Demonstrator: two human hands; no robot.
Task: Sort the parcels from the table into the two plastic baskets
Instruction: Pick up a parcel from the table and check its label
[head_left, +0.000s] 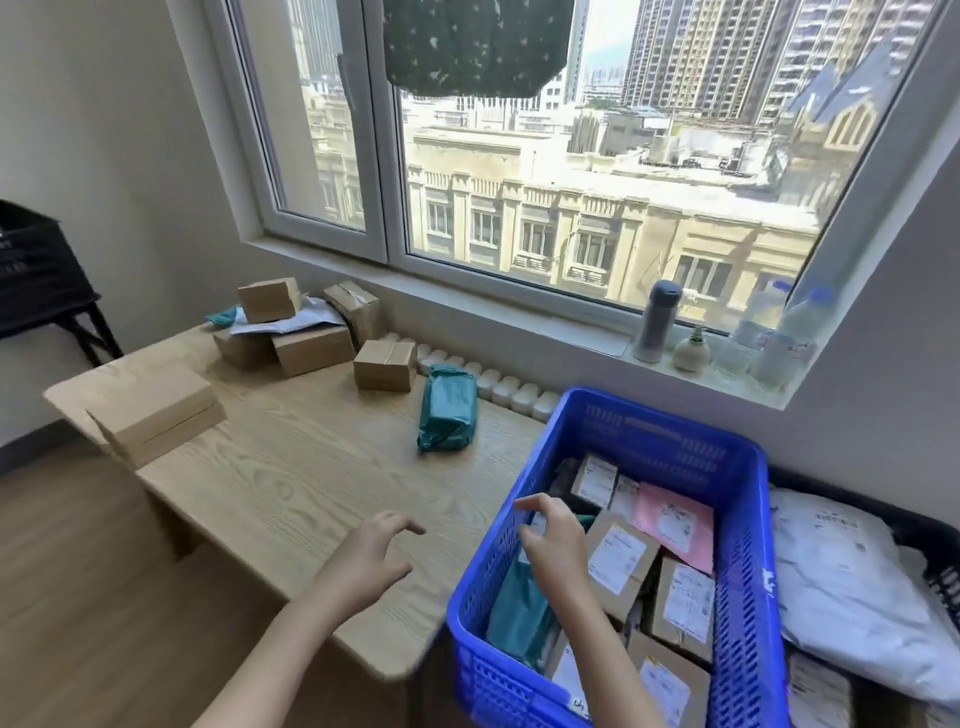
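The right hand (553, 540) is over the blue basket (748, 545), fingers loose and holding nothing, probably because it just let go. The left hand (371, 551) floats over the wooden table (291, 478), fingers spread and empty. Farther off wait a green parcel (447, 408) and brown boxes (311, 332). They still need sorting.

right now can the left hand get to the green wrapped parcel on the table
Probably yes. The left hand hovers open above the table, and only bare wood lies between it and the green wrapped parcel. The blue basket stands off to the right.
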